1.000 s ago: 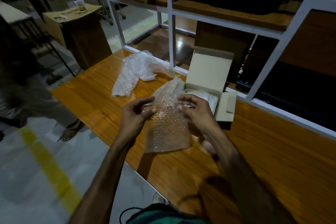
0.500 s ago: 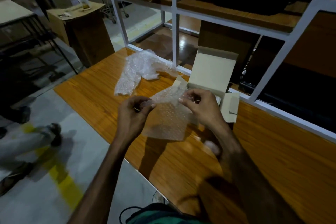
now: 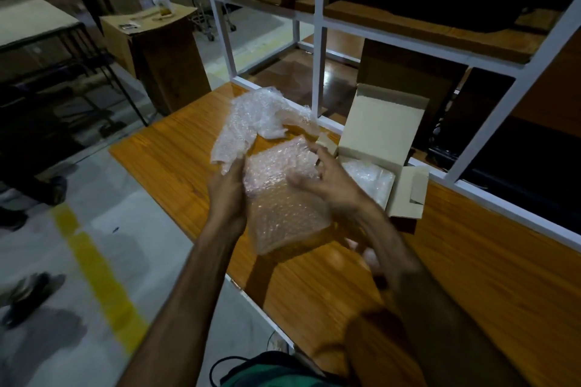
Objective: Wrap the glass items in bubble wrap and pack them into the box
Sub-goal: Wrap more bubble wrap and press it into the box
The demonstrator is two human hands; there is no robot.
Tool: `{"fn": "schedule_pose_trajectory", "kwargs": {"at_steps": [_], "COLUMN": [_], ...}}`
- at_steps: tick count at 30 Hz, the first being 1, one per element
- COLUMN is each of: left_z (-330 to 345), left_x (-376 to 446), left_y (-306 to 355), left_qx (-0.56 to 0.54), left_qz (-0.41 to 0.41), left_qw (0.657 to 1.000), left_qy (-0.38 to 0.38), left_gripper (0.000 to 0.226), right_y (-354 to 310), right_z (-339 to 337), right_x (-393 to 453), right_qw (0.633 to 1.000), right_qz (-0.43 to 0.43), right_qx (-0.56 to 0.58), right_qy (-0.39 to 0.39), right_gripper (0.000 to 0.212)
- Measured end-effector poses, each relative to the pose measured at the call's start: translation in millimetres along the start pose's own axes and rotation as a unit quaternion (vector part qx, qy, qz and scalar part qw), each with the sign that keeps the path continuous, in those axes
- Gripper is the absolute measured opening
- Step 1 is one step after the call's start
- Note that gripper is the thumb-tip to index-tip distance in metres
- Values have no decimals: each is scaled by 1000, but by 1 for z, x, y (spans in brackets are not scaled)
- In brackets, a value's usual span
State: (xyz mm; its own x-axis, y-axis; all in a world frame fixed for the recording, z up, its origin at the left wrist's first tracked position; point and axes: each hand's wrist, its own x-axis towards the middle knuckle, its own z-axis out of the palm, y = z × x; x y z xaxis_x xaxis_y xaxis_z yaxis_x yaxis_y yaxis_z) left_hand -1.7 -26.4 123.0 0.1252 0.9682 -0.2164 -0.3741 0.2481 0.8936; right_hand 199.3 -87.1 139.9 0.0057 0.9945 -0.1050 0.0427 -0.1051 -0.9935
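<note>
Clear bubble wrap sheet (image 3: 283, 195) held up just left of the open beige cardboard box (image 3: 382, 148). Left hand (image 3: 228, 195) gripping its left edge; right hand (image 3: 330, 185) on the right edge, fingers spread. Best kept taut and folded evenly; glass item not discernible.

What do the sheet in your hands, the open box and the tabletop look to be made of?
Clear bubbly sheet: soft plastic bubble wrap, glossy, with rows of air cells. Small pale open box: matte cardboard or paperboard, with creased flaps. Orange-brown tabletop: wood-grain, semi-gloss; solid wood or laminate, unclear.
</note>
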Motion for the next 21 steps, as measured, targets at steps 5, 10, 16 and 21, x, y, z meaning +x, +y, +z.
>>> {"fn": "schedule_pose_trajectory", "kwargs": {"at_steps": [5, 10, 16, 21], "left_z": [-48, -77, -58, -51], "left_x": [42, 56, 35, 15], "left_y": [-63, -107, -100, -93], "left_qx": [-85, -42, 50, 183], "left_qz": [-234, -196, -87, -8], "left_qw": [959, 957, 946, 948], "left_qy": [137, 212, 308, 261], "left_gripper": [65, 52, 29, 46], "right_y": [50, 79, 111, 127], "right_z": [7, 15, 23, 26], "right_x": [5, -2, -2, -2], "right_qw": [994, 984, 967, 943], "right_qz": [102, 125, 181, 205], "right_qx": [-42, -123, -163, -251], "right_qy": [-5, 36, 80, 83], "right_gripper": [87, 55, 36, 26]}}
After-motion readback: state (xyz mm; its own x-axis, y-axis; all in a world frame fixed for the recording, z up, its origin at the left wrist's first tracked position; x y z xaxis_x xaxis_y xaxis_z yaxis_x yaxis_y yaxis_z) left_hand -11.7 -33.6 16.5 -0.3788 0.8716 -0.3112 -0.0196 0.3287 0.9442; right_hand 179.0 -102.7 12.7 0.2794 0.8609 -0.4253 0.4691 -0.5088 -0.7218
